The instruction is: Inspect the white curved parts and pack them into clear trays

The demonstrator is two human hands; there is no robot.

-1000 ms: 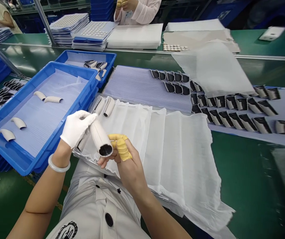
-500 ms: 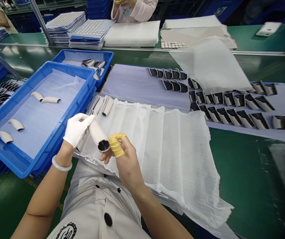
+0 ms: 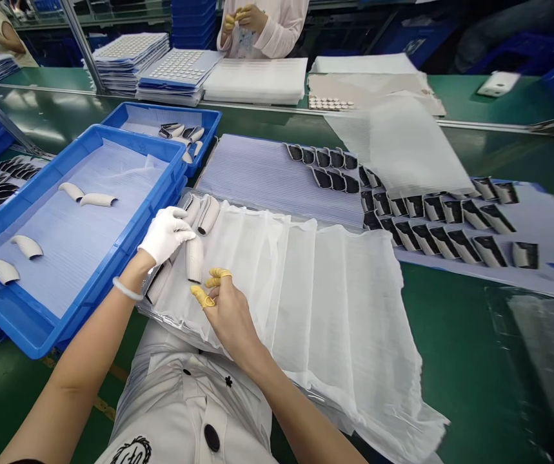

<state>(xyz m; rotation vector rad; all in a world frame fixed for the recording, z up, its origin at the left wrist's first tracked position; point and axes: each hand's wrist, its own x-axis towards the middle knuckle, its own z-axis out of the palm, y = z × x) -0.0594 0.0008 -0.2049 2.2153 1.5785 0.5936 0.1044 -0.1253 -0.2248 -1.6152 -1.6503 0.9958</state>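
A white-gloved left hand (image 3: 164, 236), fingers loosely extended and clamped on nothing, rests just beside a curved white sleeve piece (image 3: 194, 259) lying on white mesh sheeting (image 3: 306, 309), which seems laid there to cushion it. The bare right hand (image 3: 228, 316), yellow finger cots (image 3: 202, 296) on two fingers, hangs open just below the piece, touching nothing.

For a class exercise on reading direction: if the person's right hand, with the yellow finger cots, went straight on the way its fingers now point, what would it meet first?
Probably the curved white piece lying on the white mesh sheet, just beyond the right hand. Depth is hard to judge from this view, so the hand might pass slightly above it.
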